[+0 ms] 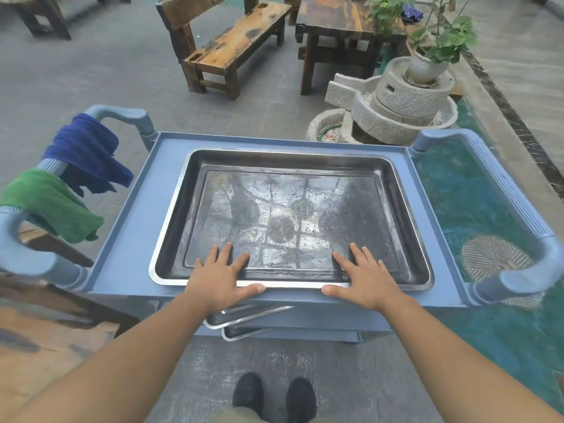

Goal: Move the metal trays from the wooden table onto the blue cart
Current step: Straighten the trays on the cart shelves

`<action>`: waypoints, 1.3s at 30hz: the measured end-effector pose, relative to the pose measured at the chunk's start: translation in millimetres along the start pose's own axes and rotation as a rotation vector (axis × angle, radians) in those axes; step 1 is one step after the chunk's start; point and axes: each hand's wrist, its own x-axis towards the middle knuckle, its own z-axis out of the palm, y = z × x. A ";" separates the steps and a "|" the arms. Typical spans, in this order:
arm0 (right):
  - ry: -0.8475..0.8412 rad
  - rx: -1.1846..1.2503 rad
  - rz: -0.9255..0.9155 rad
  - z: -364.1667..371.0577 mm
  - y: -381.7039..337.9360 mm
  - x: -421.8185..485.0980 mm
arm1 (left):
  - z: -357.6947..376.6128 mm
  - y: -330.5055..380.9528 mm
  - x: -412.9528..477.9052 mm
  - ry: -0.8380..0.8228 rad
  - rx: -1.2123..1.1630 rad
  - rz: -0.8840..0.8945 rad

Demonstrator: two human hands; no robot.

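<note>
With flat, ungripping left hand [220, 273] and right hand [363, 276], a person seats a metal tray [293, 161] on the blue cart [122, 254]; letting go likely comes next.

Looked like an outdoor restaurant courtyard w/ rustic seating: heavy wooden bench [235, 47] & dark plank desk [335, 22] on grey paving, stone millstone [406, 96] w/ potted plant [425, 67] as decor. Blue service cart [128, 254] held a metal tray [290, 161], blue cloth [85, 154] & green cloth [52, 206] on its handle.
</note>
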 end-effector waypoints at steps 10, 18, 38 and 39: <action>-0.013 -0.005 0.000 24.9 -6.8 -28.4 | 9.0 -1.1 -35.9 -0.007 0.024 0.018; 0.001 0.013 0.006 21.7 -8.4 -31.0 | 7.5 -2.0 -34.1 -0.015 0.025 0.025; 0.040 -0.035 0.038 20.3 -13.8 -33.5 | 13.9 -3.9 -31.4 0.060 0.057 0.062; 0.041 -0.034 0.036 19.5 -13.1 -33.4 | 13.5 -3.7 -30.5 0.060 0.050 0.062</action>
